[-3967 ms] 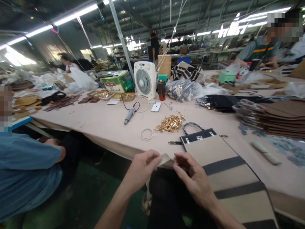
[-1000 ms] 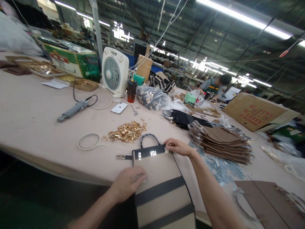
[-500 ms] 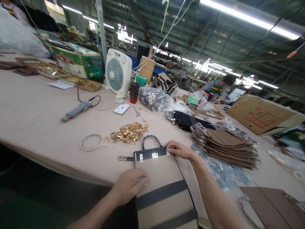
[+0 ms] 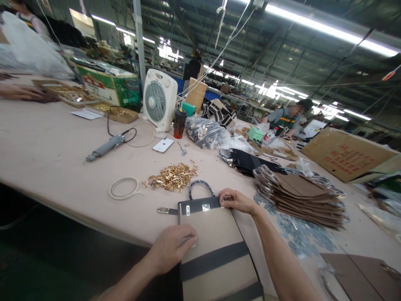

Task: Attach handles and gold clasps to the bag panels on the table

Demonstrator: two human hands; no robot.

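A beige handbag (image 4: 216,232) with dark bands lies at the table's front edge, its lower end toward me. Its dark top band carries metal fittings, a curved handle (image 4: 200,182) rises from it, and a strap with a metal tip (image 4: 164,210) sticks out to the left. My right hand (image 4: 235,201) is closed at the bag's top right corner, thumb and fingers pinching there. Over the bag's left side, my left hand (image 4: 175,246) is closed in a pinch; a small pale bit shows at its fingertips, too small to name.
Beyond the bag lie a heap of gold-coloured metal parts (image 4: 174,176), a tape roll (image 4: 123,188), a grey electric screwdriver (image 4: 105,148) and a phone (image 4: 163,145). A fan (image 4: 159,100) and a cup (image 4: 179,123) stand behind. Brown bag pieces (image 4: 303,196) are stacked at right.
The view has shifted slightly, so everything sits a little lower and further right. Another person's hand has come in at the left edge. My hands stay at the same places on the handbag.
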